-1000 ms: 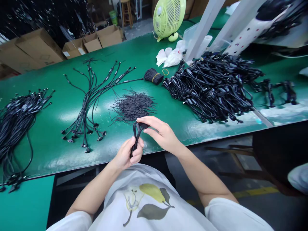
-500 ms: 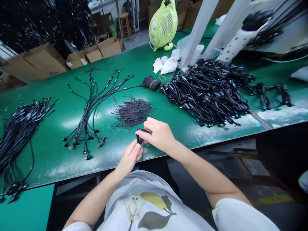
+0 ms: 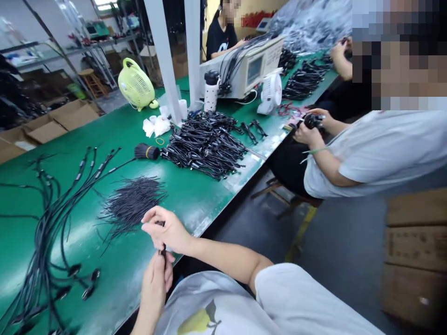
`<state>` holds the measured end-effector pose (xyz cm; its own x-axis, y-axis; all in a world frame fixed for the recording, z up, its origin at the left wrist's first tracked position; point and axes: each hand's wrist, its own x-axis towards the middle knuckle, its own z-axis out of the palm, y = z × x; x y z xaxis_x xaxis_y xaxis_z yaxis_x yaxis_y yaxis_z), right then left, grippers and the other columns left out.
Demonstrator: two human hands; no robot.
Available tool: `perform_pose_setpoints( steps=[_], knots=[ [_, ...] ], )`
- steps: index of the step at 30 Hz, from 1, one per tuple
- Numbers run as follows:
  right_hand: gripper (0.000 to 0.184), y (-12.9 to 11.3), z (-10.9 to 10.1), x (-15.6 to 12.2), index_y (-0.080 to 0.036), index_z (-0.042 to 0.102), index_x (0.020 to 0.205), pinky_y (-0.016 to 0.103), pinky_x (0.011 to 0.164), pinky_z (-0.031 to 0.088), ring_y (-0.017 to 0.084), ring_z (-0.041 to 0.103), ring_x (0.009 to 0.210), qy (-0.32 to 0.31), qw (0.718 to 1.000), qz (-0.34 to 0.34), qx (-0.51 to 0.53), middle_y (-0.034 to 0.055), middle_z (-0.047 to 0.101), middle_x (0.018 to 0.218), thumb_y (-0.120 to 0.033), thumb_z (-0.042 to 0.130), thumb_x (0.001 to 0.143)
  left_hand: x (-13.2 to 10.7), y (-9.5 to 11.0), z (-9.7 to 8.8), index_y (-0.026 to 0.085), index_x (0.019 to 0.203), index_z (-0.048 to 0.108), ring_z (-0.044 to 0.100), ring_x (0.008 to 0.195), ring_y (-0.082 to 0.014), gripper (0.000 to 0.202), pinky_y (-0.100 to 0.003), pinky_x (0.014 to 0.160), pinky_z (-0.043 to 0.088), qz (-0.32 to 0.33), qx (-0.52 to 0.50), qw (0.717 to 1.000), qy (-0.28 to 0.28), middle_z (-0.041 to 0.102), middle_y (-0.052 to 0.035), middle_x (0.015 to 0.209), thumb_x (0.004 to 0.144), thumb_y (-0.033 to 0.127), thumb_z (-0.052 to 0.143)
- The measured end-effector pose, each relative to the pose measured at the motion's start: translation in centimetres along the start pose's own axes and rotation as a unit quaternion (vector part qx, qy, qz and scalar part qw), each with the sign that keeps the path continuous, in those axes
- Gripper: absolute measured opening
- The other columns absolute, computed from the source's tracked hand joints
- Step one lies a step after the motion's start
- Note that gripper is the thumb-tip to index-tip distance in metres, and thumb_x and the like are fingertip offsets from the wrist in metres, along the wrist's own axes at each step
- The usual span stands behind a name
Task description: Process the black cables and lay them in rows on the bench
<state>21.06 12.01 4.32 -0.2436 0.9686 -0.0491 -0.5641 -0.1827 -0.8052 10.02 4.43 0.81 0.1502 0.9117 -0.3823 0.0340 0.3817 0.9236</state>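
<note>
Close to the bench's front edge, my left hand (image 3: 156, 279) is closed round a short black cable (image 3: 162, 251), which sticks up from its fingers. Just above it, my right hand (image 3: 169, 230) curls its fingers about the upper part of the same cable, with a dark bit showing between thumb and fingers. Most of the cable is hidden by both hands. Beyond my right hand lies a loose heap of thin black ties (image 3: 134, 202). On the left, several long black cables (image 3: 66, 200) with plugs are spread over the green bench (image 3: 115, 274).
A banded bundle of ties (image 3: 146, 151) lies by a big pile of coiled cables (image 3: 209, 144). Behind stand a green fan (image 3: 135, 83), white posts (image 3: 165, 56), a bottle (image 3: 211, 90) and a test machine (image 3: 254, 65). Co-workers sit to the right and behind; one's hands (image 3: 310, 128) hold cables.
The view has swung to the right, bringing co-workers and the machine into sight. My right hand has opened its grip somewhat and stays above my left hand, which still holds the cable.
</note>
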Motion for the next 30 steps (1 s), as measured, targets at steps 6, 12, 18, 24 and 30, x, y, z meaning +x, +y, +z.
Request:
perform_pose_setpoints(
  steps=[6, 12, 18, 24, 30],
  knots=[
    [0.040, 0.0, -0.6, -0.3, -0.024, 0.049, 0.102, 0.012, 0.037, 0.028, 0.000, 0.033, 0.040, -0.004, 0.988, 0.033, 0.148, -0.0113, 0.044, 0.066, -0.032, 0.074, 0.073, 0.7, -0.3, 1.1, 0.018, 0.067, 0.047, 0.015, 0.039, -0.0040, 0.055, -0.016, 0.037, 0.013, -0.006, -0.045, 0.999, 0.017, 0.021, 0.0110, 0.047, 0.076, 0.071, 0.055],
    [0.047, 3.0, -2.5, -1.4, -0.020, 0.054, 0.111, 0.023, 0.066, 0.050, 0.010, 0.062, 0.076, -0.039, 0.998, 0.050, -0.020, 0.0034, 0.061, 0.100, -0.045, 0.071, 0.076, 3.3, 0.7, -0.7, 0.019, 0.087, 0.059, 0.044, 0.048, -0.0110, 0.041, -0.021, 0.046, 0.039, 0.110, 0.124, 0.984, 0.065, 0.049, 0.0032, 0.058, 0.089, 0.057, 0.046],
    [0.038, -0.7, -10.2, -0.9, -0.013, 0.058, 0.092, 0.026, 0.070, 0.051, 0.011, 0.061, 0.066, 0.137, 0.921, -0.069, -0.359, 0.0022, 0.062, 0.072, -0.042, 0.035, 0.097, 2.6, -2.0, -2.5, 0.020, 0.122, 0.057, 0.064, 0.103, -0.0237, 0.040, -0.040, 0.091, 0.051, 0.180, 0.323, 0.929, 0.012, 0.065, -0.0120, 0.116, 0.091, 0.041, 0.046],
    [0.033, -17.3, -23.5, 3.6, -0.003, 0.047, 0.118, 0.033, 0.101, 0.036, 0.015, 0.051, 0.107, 0.386, 0.734, -0.144, -0.541, 0.0169, 0.055, 0.117, -0.026, 0.039, 0.095, 2.0, -5.8, -4.7, 0.024, 0.105, 0.067, 0.069, 0.098, -0.0246, 0.031, -0.038, 0.085, 0.055, 0.220, 0.392, 0.893, 0.021, 0.072, -0.0065, 0.105, 0.092, 0.041, 0.044],
    [0.031, -20.4, -28.1, 7.5, -0.006, 0.056, 0.102, 0.037, 0.104, 0.034, 0.015, 0.053, 0.111, 0.333, 0.679, -0.198, -0.624, 0.0129, 0.056, 0.118, -0.026, 0.033, 0.097, 2.9, -8.0, -4.8, 0.026, 0.107, 0.067, 0.071, 0.092, -0.0223, 0.026, -0.031, 0.076, 0.058, 0.311, 0.445, 0.839, 0.034, 0.074, -0.0034, 0.102, 0.091, 0.034, 0.048]
  ],
)
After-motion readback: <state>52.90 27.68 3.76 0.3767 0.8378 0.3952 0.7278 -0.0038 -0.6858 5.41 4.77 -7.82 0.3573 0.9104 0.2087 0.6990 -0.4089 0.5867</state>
